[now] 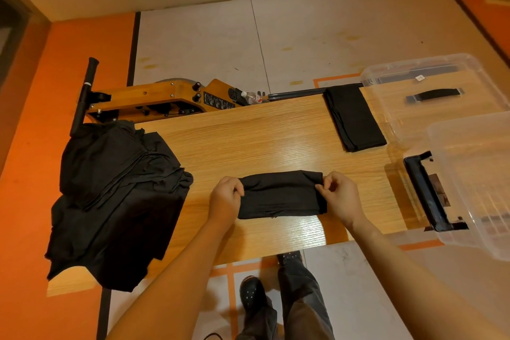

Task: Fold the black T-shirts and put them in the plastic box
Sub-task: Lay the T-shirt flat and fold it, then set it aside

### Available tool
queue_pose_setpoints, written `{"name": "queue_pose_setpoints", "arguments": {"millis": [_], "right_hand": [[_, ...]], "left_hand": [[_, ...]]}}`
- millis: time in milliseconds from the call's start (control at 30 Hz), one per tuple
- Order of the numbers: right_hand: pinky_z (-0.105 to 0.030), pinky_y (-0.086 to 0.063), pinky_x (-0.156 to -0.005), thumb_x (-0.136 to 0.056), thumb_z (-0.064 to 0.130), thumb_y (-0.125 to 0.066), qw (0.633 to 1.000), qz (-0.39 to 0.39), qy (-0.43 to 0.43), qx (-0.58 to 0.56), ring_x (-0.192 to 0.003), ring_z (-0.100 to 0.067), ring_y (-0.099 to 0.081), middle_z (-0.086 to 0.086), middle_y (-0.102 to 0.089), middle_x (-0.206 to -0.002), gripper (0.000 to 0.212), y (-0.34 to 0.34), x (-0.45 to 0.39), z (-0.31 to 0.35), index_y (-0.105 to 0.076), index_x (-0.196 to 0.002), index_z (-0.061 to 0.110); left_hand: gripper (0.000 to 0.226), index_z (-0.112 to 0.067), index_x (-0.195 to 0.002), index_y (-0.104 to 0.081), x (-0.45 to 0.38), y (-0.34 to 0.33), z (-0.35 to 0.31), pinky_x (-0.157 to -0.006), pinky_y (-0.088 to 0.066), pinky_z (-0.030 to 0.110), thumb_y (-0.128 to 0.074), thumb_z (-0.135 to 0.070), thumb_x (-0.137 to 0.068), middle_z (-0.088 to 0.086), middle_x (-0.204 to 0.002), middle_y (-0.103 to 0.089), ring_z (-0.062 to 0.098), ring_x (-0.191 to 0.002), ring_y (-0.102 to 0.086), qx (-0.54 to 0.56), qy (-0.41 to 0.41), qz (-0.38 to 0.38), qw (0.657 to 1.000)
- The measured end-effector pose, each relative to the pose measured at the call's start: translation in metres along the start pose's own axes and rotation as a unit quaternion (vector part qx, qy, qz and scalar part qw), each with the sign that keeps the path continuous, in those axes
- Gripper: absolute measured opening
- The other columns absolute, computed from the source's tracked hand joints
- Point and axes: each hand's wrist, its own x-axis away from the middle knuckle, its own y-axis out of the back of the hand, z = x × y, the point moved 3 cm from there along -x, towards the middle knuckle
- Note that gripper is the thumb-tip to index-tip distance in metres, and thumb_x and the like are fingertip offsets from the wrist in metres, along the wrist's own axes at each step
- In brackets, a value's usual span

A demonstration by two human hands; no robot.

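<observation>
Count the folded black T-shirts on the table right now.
2: one T-shirt between left hand and right hand, one folded T-shirt beside the box lid. The unfolded pile may hide more.

Glossy grained wood for the table (276, 132), matt black cloth for the shirts (281, 196), clear smooth plastic for the box (474, 196) and lid (430, 85), varnished wood and black metal for the machine (154, 96).
</observation>
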Motion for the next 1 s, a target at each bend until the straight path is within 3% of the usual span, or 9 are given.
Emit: {"name": "queue_pose_setpoints", "arguments": {"millis": [100, 233, 333, 433, 500, 633, 767, 867, 1000], "right_hand": [[-0.029, -0.052, -0.082, -0.089, -0.001, -0.064, 1.000, 0.007, 0.027, 0.008, -0.088, -0.007, -0.062, 0.006, -0.066, -0.088, 0.023, 0.001, 0.010, -0.003, -0.067, -0.083, 0.021], [-0.029, -0.050, -0.091, -0.089, 0.003, -0.065, 1.000, -0.003, 0.019, 0.018, -0.099, -0.010, -0.059, 0.005, -0.064, -0.102, 0.019, 0.010, 0.021, -0.011, -0.072, -0.103, 0.015], [-0.027, -0.047, -0.096, -0.086, 0.002, -0.068, 0.999, -0.021, -0.028, 0.005, -0.107, -0.012, -0.055, 0.000, -0.062, -0.115, 0.032, 0.020, 0.027, -0.018, -0.067, -0.117, 0.012], [-0.008, -0.041, -0.084, -0.085, 0.004, -0.070, 0.998, -0.044, -0.055, 0.006, -0.106, -0.008, -0.050, 0.002, -0.054, -0.119, 0.042, 0.034, 0.032, -0.024, -0.062, -0.125, 0.014], [-0.005, -0.038, -0.079, -0.085, 0.004, -0.070, 0.995, -0.069, -0.076, 0.001, -0.107, -0.007, -0.048, 0.004, -0.051, -0.120, 0.045, 0.043, 0.035, -0.031, -0.061, -0.127, 0.016], [-0.025, -0.041, -0.098, -0.082, 0.003, -0.072, 0.981, -0.150, -0.120, -0.019, -0.112, -0.011, -0.047, 0.004, -0.052, -0.120, 0.046, 0.065, 0.043, -0.050, -0.062, -0.125, 0.016], [-0.031, -0.041, -0.105, -0.080, 0.000, -0.073, 0.963, -0.206, -0.170, -0.049, -0.116, -0.014, -0.049, -0.002, -0.056, -0.123, 0.048, 0.079, 0.051, -0.069, -0.062, -0.125, 0.013], [-0.043, -0.049, -0.103, -0.080, -0.004, -0.071, 0.945, -0.239, -0.198, -0.106, -0.113, -0.021, -0.059, -0.003, -0.061, -0.121, 0.049, 0.083, 0.055, -0.078, -0.062, -0.126, 0.009], [-0.045, -0.053, -0.098, -0.080, -0.005, -0.072, 0.925, -0.277, -0.223, -0.133, -0.108, -0.023, -0.063, -0.005, -0.064, -0.118, 0.051, 0.082, 0.058, -0.083, -0.060, -0.128, 0.009]], "left_hand": [[0.031, -0.014, -0.096, -0.070, -0.002, -0.009, -0.005, -0.078, -0.038, 0.020, -0.049, 0.007, -0.091, 0.001, -0.104, -0.054, 0.015, -0.089, -0.053, -0.037, 0.025, 0.055, 0.997], [0.030, -0.017, -0.119, -0.062, -0.009, -0.020, -0.022, -0.087, -0.036, 0.020, -0.060, -0.008, -0.090, 0.002, -0.125, -0.045, 0.018, -0.112, -0.047, -0.098, 0.005, 0.113, 0.989], [0.041, -0.018, -0.126, -0.059, -0.020, -0.030, -0.046, -0.092, -0.037, 0.021, -0.066, -0.010, -0.086, -0.001, -0.126, -0.041, 0.015, -0.117, -0.042, -0.105, -0.036, 0.125, 0.986], [0.047, -0.019, -0.129, -0.058, -0.036, -0.048, -0.075, -0.092, -0.039, 0.020, -0.064, -0.002, -0.085, -0.007, -0.120, -0.039, 0.015, -0.113, -0.045, -0.089, -0.066, 0.155, 0.982], [0.049, -0.019, -0.128, -0.059, -0.050, -0.063, -0.094, -0.094, -0.040, 0.022, -0.061, 0.002, -0.084, -0.007, -0.117, -0.038, 0.017, -0.112, -0.046, -0.087, -0.086, 0.178, 0.976], [0.049, -0.016, -0.128, -0.058, -0.076, -0.100, -0.135, -0.088, -0.034, 0.014, -0.058, 0.005, -0.084, -0.003, -0.118, -0.040, 0.014, -0.109, -0.045, -0.118, -0.143, 0.236, 0.954], [0.051, -0.016, -0.130, -0.057, -0.091, -0.139, -0.171, -0.090, -0.038, 0.019, -0.056, 0.007, -0.084, 0.001, -0.124, -0.042, 0.018, -0.112, -0.047, -0.163, -0.205, 0.292, 0.920], [0.053, -0.016, -0.132, -0.056, -0.098, -0.162, -0.191, -0.085, -0.035, 0.017, -0.054, 0.009, -0.085, 0.002, -0.128, -0.041, 0.019, -0.115, -0.046, -0.198, -0.242, 0.320, 0.895], [0.053, -0.015, -0.131, -0.057, -0.108, -0.183, -0.212, -0.091, -0.042, 0.024, -0.053, 0.009, -0.085, 0.002, -0.125, -0.042, 0.021, -0.112, -0.047, -0.216, -0.278, 0.342, 0.871]]}}
